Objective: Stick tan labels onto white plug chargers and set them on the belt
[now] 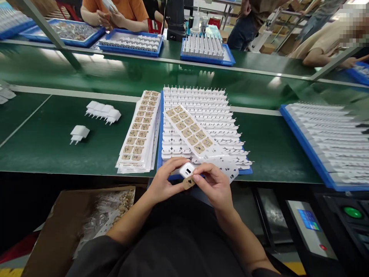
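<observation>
Green covers the long desk (57,154), and it looks shiny under the lights. Close to the body, both hands meet just at the near edge of the desk. The left hand (163,184) comes in from the left with bent fingers and holds a small white charger (186,169) between thumb and fingertips. The right hand (215,184) comes in from the right, and its fingers pinch a little brown sticker (188,182) that sits just under the charger and touches it. Both hands are closed around these small things. The charger's end with the dark slot faces up toward the camera, and its long side tips up and to the right.

A brown cardboard box (57,219) with clear plastic bits sits low on the left, below the desk. A grey machine (311,227) with a green button is low on the right.

Just past the hands lies a blue tray (159,154) full of white chargers. A sheet of stickers (188,130) lies slanted on top of them. A stack of sticker sheets (141,132) lies just left of the tray. Farther left, one lone charger (79,133) lies near a short row of chargers (103,112). Another blue tray (305,144) is on the right.

Far across the desk, more blue trays (131,48) sit in front of other people, one in an orange shirt (132,7).
</observation>
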A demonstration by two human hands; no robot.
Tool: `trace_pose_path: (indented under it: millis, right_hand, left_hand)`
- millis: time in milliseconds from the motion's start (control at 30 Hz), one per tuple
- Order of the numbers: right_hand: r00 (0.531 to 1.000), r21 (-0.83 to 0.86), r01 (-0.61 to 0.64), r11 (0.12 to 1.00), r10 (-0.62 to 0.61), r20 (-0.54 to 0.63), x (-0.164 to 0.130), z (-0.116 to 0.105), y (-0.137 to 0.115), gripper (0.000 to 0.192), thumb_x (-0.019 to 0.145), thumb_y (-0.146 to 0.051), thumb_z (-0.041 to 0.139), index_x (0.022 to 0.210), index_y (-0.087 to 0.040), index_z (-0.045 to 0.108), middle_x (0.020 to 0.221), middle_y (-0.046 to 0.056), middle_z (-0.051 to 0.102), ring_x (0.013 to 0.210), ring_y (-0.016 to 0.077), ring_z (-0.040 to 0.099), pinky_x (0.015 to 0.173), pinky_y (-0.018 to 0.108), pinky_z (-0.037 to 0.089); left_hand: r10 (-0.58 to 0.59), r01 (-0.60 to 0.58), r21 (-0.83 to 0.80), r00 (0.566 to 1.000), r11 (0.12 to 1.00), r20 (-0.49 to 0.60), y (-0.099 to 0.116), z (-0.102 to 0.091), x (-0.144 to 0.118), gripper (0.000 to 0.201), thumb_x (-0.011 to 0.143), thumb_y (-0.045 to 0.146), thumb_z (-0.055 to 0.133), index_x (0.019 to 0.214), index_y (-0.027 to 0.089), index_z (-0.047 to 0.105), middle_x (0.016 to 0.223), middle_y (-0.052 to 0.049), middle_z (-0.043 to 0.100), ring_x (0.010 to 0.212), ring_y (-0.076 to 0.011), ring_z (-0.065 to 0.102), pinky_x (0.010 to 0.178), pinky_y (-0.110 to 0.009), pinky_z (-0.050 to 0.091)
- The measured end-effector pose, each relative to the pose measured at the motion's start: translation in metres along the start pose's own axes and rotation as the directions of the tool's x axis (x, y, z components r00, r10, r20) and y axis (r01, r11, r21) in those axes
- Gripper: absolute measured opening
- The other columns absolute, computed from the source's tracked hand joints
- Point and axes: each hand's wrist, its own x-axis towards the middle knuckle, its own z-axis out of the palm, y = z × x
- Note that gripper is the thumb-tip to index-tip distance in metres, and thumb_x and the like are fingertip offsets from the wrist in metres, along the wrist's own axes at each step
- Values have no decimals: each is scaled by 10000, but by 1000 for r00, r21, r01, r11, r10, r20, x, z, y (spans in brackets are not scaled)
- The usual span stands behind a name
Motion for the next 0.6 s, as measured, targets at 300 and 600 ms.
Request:
trace_pose_path:
  millis: [300,600]
  right_hand:
    - [990,-79,100,992,-107,-96,5,-1,-5,119,929,-166,680,974,-272,710,922,7,692,925,175,650,852,312,515]
    - [993,-100,66,993,-76,-96,7,7,-5,74,934,-200,680,962,-263,705,951,23,722,963,202,686,876,345,549]
  left_hand:
    - [146,-119,180,978,976,-148,10,1,-1,469,820,220,817,1259,243,656,1115,-86,736,1048,-217,709,899,-335,592]
    - [176,-146,195,973,970,-152,16,3,3,455,807,234,832,1229,228,662,1098,-81,752,1037,-214,723,899,-330,597]
